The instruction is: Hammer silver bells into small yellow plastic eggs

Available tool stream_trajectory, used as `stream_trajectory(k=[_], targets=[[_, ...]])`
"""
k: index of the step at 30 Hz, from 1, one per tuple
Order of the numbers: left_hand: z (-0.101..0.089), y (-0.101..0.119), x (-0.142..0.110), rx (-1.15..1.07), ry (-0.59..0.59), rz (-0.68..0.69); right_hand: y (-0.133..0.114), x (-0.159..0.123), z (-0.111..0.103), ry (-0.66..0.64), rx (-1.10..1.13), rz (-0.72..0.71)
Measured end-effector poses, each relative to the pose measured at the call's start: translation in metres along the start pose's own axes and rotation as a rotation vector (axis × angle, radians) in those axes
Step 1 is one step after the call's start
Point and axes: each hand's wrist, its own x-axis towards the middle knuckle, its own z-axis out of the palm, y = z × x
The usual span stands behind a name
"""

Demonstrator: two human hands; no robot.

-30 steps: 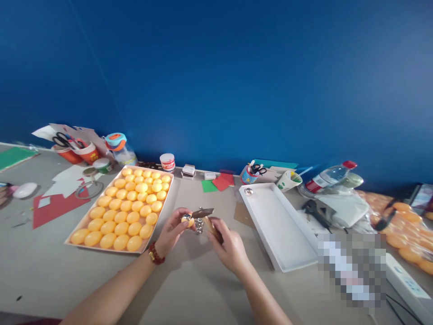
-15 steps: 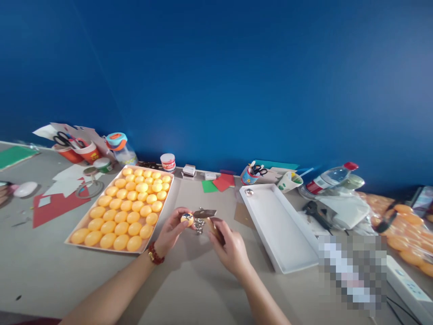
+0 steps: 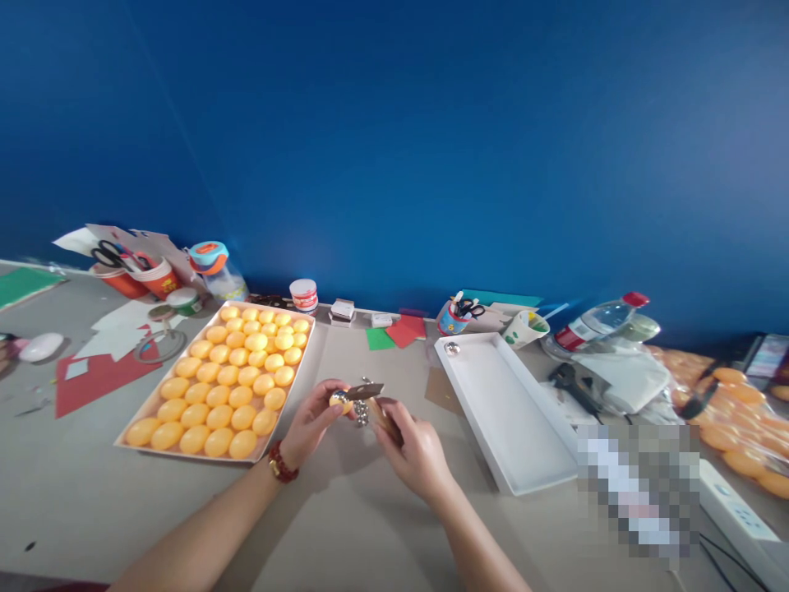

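Pinched in my left hand [image 3: 314, 423] is an orange ping-pong ball [image 3: 336, 409] with shiny silver metal on its upper side. My right hand [image 3: 416, 455] is wrapped round the wooden handle of a small hammer [image 3: 366, 392]. The hammer's dark metal head lies level, its left end at the silver part of the ball; whether it touches is too small to tell. Small silver metal pieces [image 3: 362, 416] lie in a heap on the table just behind and between my hands. A red bracelet is on my left wrist.
A shallow box [image 3: 277, 432] of orange balls stands left. On the right is a white tray [image 3: 511, 411] with one silver piece [image 3: 452, 349] in its far corner. Cups, a plastic bottle [image 3: 601, 321], bagged balls [image 3: 745, 419] and a power strip [image 3: 736, 501] stand around. A blue wall rises behind.
The hammer head swung slightly away from the ball to the right, then came back left against or near it. My left hand and the ball stay almost in place.
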Motion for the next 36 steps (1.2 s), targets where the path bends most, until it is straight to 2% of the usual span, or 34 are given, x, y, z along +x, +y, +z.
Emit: stream_trajectory(k=[16,30,36], targets=[[-0.0033,-0.0007,-0.0002,0.034,0.012,0.02,0.0007,0.0,-0.0009,0.046,-0.009,0.004],[-0.0031,0.0004,0.0,0.043,0.013,0.008,0.003,-0.0001,-0.0002,-0.01,-0.066,-0.019],[-0.0036,-0.0014,0.0006,0.031,0.007,0.028,0.0006,0.0004,-0.0013,0.068,-0.045,-0.025]])
